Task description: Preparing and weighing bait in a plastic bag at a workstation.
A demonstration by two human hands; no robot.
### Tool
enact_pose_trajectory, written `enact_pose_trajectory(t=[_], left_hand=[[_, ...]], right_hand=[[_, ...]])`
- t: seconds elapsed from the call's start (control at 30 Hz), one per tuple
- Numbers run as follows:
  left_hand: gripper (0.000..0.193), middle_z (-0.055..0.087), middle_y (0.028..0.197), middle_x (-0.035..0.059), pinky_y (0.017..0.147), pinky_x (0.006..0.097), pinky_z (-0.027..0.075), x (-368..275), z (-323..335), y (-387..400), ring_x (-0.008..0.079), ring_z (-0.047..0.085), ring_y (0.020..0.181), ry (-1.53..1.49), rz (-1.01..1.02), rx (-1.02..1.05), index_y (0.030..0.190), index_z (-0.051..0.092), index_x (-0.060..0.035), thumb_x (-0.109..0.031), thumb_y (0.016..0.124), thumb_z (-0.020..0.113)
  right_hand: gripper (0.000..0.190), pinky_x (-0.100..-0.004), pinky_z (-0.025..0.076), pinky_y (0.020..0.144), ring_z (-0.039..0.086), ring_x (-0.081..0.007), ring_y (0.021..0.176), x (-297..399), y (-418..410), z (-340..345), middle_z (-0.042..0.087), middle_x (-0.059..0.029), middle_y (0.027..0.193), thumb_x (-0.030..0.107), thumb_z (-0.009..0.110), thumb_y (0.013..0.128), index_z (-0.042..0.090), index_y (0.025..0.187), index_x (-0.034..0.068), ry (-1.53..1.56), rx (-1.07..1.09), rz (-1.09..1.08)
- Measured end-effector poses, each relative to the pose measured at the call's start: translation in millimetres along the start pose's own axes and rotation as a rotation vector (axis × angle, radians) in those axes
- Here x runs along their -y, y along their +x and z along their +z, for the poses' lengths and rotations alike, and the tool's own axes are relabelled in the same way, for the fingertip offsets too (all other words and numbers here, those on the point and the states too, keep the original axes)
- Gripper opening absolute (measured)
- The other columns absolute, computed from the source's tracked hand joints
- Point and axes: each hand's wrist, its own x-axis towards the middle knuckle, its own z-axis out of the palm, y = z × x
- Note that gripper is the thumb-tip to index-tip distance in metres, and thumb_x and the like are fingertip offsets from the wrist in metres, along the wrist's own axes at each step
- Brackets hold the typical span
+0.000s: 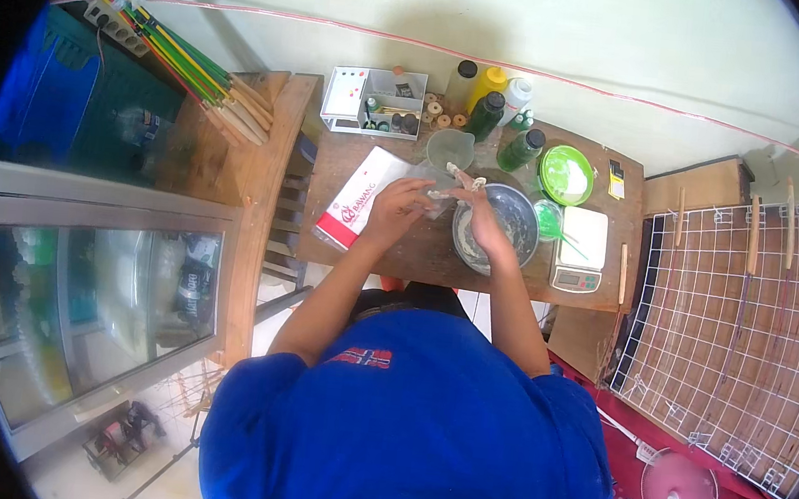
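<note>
My left hand (400,207) holds a piece of clear plastic (439,199), perhaps a bag, above the front of the table. My right hand (478,210) has its fingers spread, with pale sticky dough (478,184) clinging to the fingertips. It hovers over the left rim of a grey metal bowl (527,221), close to the plastic. Whitish dough residue coats the inside of that bowl. Behind the hands stands a translucent measuring jug (450,148). Beneath my left hand lies a white and red printed plastic packet (350,206).
On the wooden table (413,261), a digital scale (580,251), a cup of green liquid (548,218) and a green tub of white powder (567,176) sit to the right. Several bottles (486,114) and a white organizer box (374,102) line the back. A wire grid rack (734,336) stands at right.
</note>
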Motion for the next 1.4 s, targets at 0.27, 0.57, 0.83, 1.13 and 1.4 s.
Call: enact_pose_trajectory(t=[0.27,0.57,0.83,1.13,1.4], left_hand=[[0.028,0.068,0.116,0.0098,0.093,0.0358,0.048,-26,1,1,0.0213,0.063,0.105,-0.125,-0.299,0.102,0.105,0.061,-0.0028,-0.011,0.081,0.073],[0.047,0.070,0.111,0.0124,0.087,0.0297,0.049,-4,6,-6,0.0173,0.065,0.100,-0.648,-0.448,0.027,0.128,0.048,-0.0018,-0.011,0.087,0.068],[0.043,0.072,0.099,0.0099,0.084,0.0274,0.050,-11,1,-1,0.0114,0.067,0.089,-0.401,-0.450,0.033,0.120,0.057,-0.0016,-0.009,0.081,0.075],[0.043,0.072,0.089,0.0050,0.085,0.0300,0.048,-11,-5,-1,0.0124,0.064,0.088,-0.297,-0.394,-0.111,0.119,0.057,-0.0026,-0.013,0.081,0.075],[0.041,0.071,0.091,0.0049,0.083,0.0302,0.048,-1,-9,-4,0.0138,0.064,0.088,-0.260,-0.347,-0.119,0.118,0.058,-0.0047,-0.012,0.082,0.074]], right_hand=[[0.074,-0.0413,0.007,0.118,0.016,-0.0357,0.142,5,-4,-3,0.028,-0.0117,0.155,0.044,0.005,0.104,0.070,0.113,0.009,-0.047,-0.032,0.058],[0.072,-0.0418,0.009,0.118,0.021,-0.0376,0.139,1,-5,-7,0.030,-0.0131,0.154,0.043,0.006,0.104,0.069,0.115,0.009,-0.156,-0.012,-0.030],[0.069,-0.0427,0.012,0.117,0.024,-0.0372,0.138,-1,-7,3,0.034,-0.0140,0.152,0.041,0.008,0.104,0.068,0.117,0.010,-0.026,-0.028,0.069],[0.065,-0.0421,0.014,0.116,0.026,-0.0346,0.138,16,-14,7,0.038,-0.0169,0.148,0.035,0.011,0.104,0.069,0.114,0.007,-0.354,-0.086,0.035],[0.060,-0.0477,0.011,0.117,0.027,-0.0407,0.137,13,-14,11,0.037,-0.0188,0.148,0.035,0.016,0.103,0.071,0.112,0.013,-0.485,-0.149,0.011]])
